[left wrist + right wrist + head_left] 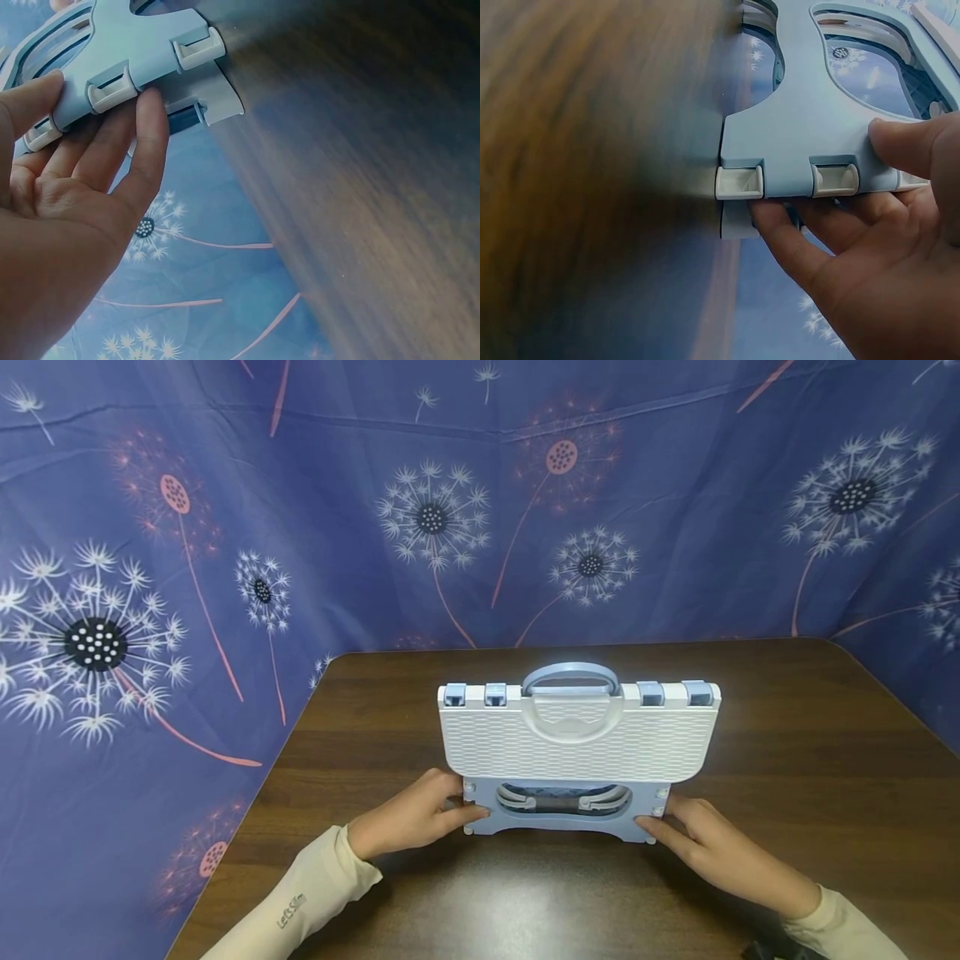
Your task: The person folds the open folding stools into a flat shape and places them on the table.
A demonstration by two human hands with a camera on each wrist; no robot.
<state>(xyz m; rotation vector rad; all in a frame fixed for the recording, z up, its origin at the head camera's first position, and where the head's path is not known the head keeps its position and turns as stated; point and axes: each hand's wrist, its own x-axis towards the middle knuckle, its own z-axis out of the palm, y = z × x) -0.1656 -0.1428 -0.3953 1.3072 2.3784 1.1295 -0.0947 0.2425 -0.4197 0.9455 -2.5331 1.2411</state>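
A folding step stool [577, 743] in white and light blue stands upright on the wooden table. Its white woven-pattern top panel faces me, with a blue carry handle [572, 677] at the upper edge. Below it shows a blue leg panel [562, 822] with an oval opening. My left hand [420, 814] grips this panel's left edge, thumb on the front and fingers behind. At the right edge my right hand [701, 843] pinches it the same way. White hinge clips [836, 178] line the panel's edge near the right fingers; similar clips [112, 91] appear in the left wrist view.
The brown wooden table [510, 902] stretches around the stool. A blue dandelion-print cloth [487, 568] hangs behind it and on both sides. Near the right sleeve, a small dark object [772, 950] lies at the bottom edge of the head view; its kind is unclear.
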